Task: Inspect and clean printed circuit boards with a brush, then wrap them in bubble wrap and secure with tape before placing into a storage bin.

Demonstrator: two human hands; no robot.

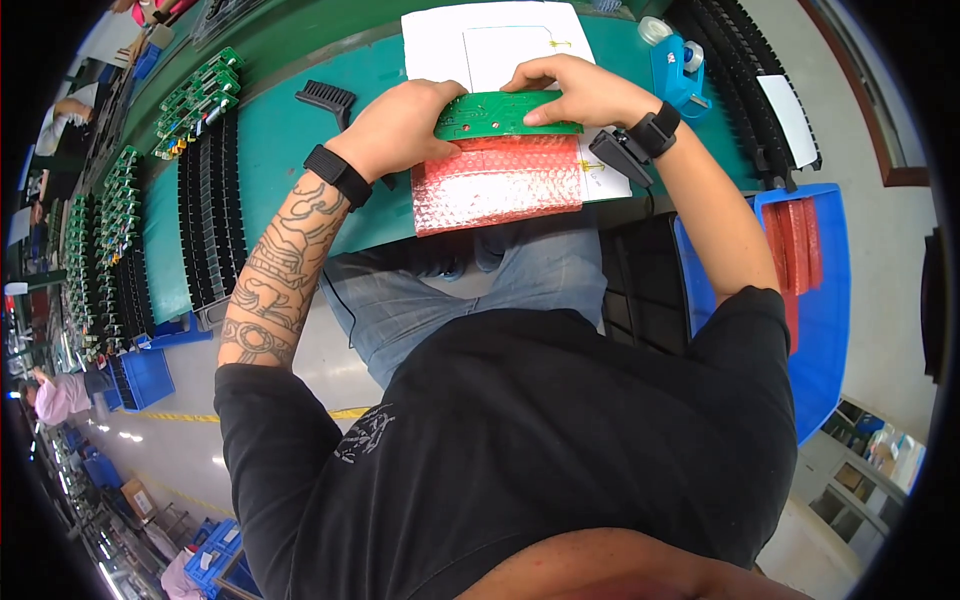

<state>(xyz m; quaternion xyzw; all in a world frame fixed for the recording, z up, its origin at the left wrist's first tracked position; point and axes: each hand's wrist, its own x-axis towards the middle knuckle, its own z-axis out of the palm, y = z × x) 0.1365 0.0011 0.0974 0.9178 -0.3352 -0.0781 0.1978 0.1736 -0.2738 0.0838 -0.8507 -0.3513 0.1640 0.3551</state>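
Note:
A long green circuit board (485,112) is held by its two ends, its soldered face turned up. My left hand (405,122) is closed on the left end, thumb along the near edge. My right hand (575,92) grips the right part, with the thumb pressed on the board's face. Under the board, a pink bubble-wrap bag (500,185) lies flat and reaches over the table's near edge. White paper sheets (435,45) with a line drawing spread beneath and behind. Whatever is under the board is hidden.
A black brush (327,97) lies left of my left hand. At the right are a blue tape dispenser (680,75) and a black device (620,155) by my wrist. Racks of circuit boards (200,95) stand left. A blue bin (825,300) with pink bubble-wrapped packs sits at my right.

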